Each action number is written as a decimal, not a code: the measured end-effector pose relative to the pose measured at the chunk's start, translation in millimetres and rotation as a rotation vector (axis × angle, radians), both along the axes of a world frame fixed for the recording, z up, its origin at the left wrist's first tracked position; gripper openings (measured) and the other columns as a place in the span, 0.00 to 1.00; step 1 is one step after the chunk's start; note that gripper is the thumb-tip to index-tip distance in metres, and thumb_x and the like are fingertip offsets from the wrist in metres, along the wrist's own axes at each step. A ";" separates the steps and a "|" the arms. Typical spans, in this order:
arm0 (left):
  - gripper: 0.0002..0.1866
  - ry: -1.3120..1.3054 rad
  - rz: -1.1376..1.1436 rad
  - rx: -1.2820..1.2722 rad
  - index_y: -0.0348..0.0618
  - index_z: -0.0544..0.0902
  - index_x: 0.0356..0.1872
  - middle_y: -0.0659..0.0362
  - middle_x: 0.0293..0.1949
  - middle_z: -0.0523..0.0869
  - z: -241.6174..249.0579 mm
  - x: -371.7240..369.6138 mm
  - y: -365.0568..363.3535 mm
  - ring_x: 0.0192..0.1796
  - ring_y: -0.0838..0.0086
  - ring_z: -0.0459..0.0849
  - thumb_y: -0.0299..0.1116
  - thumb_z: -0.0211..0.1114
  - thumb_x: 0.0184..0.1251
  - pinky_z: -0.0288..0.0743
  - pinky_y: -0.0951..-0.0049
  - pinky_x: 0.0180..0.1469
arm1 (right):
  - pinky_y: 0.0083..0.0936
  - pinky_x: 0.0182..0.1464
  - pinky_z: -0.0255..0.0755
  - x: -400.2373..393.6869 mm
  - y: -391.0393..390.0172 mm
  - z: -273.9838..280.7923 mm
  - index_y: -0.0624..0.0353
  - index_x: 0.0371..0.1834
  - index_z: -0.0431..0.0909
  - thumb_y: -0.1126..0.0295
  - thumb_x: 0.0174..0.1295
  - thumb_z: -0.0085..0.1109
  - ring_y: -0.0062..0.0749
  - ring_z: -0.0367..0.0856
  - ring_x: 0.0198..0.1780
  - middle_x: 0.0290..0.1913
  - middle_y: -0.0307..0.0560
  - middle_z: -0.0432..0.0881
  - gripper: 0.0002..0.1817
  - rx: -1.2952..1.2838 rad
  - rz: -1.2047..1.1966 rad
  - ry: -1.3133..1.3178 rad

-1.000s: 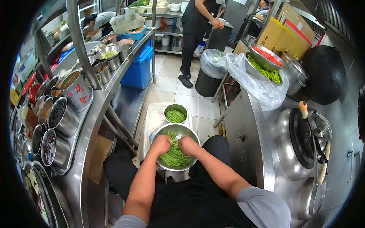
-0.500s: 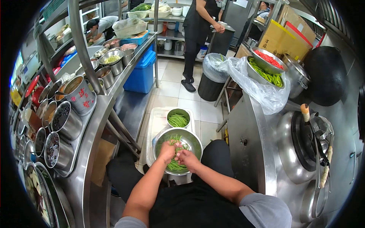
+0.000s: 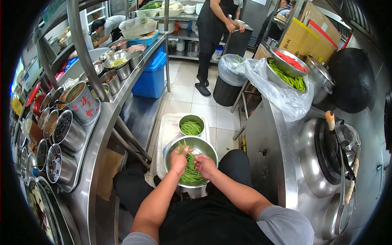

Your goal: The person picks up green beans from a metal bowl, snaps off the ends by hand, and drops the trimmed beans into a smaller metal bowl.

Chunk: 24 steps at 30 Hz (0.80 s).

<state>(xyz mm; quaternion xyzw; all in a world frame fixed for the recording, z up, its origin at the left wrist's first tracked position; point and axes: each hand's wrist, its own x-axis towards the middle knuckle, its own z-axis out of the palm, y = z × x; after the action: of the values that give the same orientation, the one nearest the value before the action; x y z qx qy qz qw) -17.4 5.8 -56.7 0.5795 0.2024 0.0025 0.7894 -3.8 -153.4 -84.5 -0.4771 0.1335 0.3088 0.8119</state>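
A wide steel bowl (image 3: 212, 152) sits between my knees, holding a pile of green beans (image 3: 190, 174). Over its left half, my left hand (image 3: 178, 160) is closed around several green beans, whose tips poke out above the fingers. My right hand (image 3: 205, 166) is over the right side of the bowl, a little apart from the left, with thumb and fingers pinched together. Anything between those fingertips is too small to make out. Just beyond the bowl stands a smaller steel pot (image 3: 199, 118) with more green beans, on a white plastic surface (image 3: 167, 127).
Left, a steel counter (image 3: 107, 122) carries several pots of ingredients. At right are a steel stove (image 3: 271, 163), a large kettle-like vessel (image 3: 310, 171) and bowls of red and green peppers (image 3: 288, 77). Ahead stand a lined bin (image 3: 228, 87) and a person in black (image 3: 210, 36).
My hands have drawn apart, the right one moving slightly to the right. The standing person ahead has brought both hands together near the waist.
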 end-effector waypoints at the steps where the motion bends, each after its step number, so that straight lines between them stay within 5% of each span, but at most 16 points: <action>1: 0.07 -0.103 -0.001 0.107 0.39 0.83 0.50 0.58 0.45 0.93 2.0 -0.5 -3.7 0.40 0.75 0.85 0.30 0.62 0.80 0.79 0.72 0.45 | 0.26 0.36 0.70 1.5 0.2 0.0 0.52 0.39 0.77 0.67 0.78 0.58 0.22 0.73 0.30 0.33 0.36 0.80 0.07 0.020 -0.043 0.061; 5: 0.06 -0.272 -0.093 0.378 0.37 0.83 0.48 0.55 0.43 0.92 50.5 -14.6 -14.1 0.42 0.74 0.87 0.27 0.61 0.80 0.80 0.70 0.50 | 0.28 0.37 0.68 14.5 -5.3 -24.5 0.51 0.41 0.77 0.66 0.78 0.56 0.24 0.72 0.30 0.33 0.37 0.79 0.05 0.016 -0.148 0.196; 8: 0.06 -0.294 -0.132 0.319 0.36 0.82 0.49 0.52 0.43 0.92 60.3 -16.3 -15.1 0.43 0.73 0.87 0.27 0.60 0.80 0.80 0.70 0.50 | 0.31 0.39 0.71 13.7 -5.6 -21.7 0.52 0.42 0.76 0.67 0.77 0.54 0.25 0.74 0.31 0.36 0.39 0.82 0.05 0.009 -0.084 0.218; 10: 0.07 -0.118 -0.017 0.008 0.35 0.80 0.52 0.50 0.45 0.91 54.9 -15.3 -13.8 0.43 0.72 0.87 0.27 0.59 0.81 0.80 0.71 0.48 | 0.32 0.42 0.73 2.0 0.1 7.0 0.56 0.45 0.78 0.65 0.78 0.55 0.27 0.76 0.32 0.40 0.42 0.85 0.07 0.189 0.012 0.150; 13: 0.08 -0.087 0.101 -0.124 0.35 0.79 0.53 0.49 0.47 0.91 11.0 -1.8 -1.8 0.43 0.72 0.87 0.28 0.58 0.82 0.80 0.73 0.45 | 0.33 0.44 0.74 -3.2 3.2 20.2 0.57 0.52 0.79 0.63 0.79 0.54 0.27 0.77 0.34 0.44 0.43 0.86 0.10 0.400 0.136 0.145; 14: 0.08 -0.111 0.125 -0.107 0.39 0.77 0.54 0.52 0.47 0.91 -11.7 6.6 1.4 0.35 0.75 0.84 0.31 0.56 0.84 0.77 0.76 0.32 | 0.33 0.44 0.74 -4.2 3.5 20.3 0.57 0.52 0.79 0.63 0.79 0.54 0.27 0.77 0.34 0.44 0.43 0.86 0.10 0.399 0.136 0.148; 16: 0.08 -0.063 0.131 -0.129 0.40 0.77 0.55 0.52 0.47 0.91 8.1 -0.3 3.2 0.33 0.77 0.83 0.32 0.56 0.84 0.74 0.77 0.31 | 0.31 0.44 0.74 -3.0 1.9 12.4 0.56 0.56 0.80 0.65 0.79 0.56 0.26 0.77 0.35 0.44 0.42 0.85 0.11 0.490 0.127 0.017; 19: 0.08 0.003 0.130 -0.172 0.40 0.78 0.54 0.53 0.48 0.92 16.5 -1.5 2.7 0.28 0.81 0.78 0.32 0.57 0.84 0.70 0.78 0.28 | 0.29 0.44 0.74 -0.8 2.1 8.0 0.55 0.56 0.80 0.67 0.78 0.59 0.24 0.77 0.35 0.43 0.41 0.85 0.09 0.193 0.085 -0.081; 24: 0.08 0.048 0.113 -0.161 0.41 0.78 0.52 0.54 0.48 0.92 20.3 -6.5 -2.4 0.23 0.84 0.70 0.33 0.58 0.84 0.68 0.79 0.27 | 0.27 0.43 0.73 -2.6 5.1 10.0 0.55 0.51 0.79 0.68 0.77 0.60 0.23 0.76 0.35 0.40 0.39 0.84 0.05 0.189 0.069 -0.077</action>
<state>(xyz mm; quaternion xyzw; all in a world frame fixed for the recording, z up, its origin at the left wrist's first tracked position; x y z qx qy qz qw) -23.9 3.4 -36.4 0.5018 0.2533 0.0169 0.8269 -6.4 -148.3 -74.5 -0.4141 0.0558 0.3294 0.8467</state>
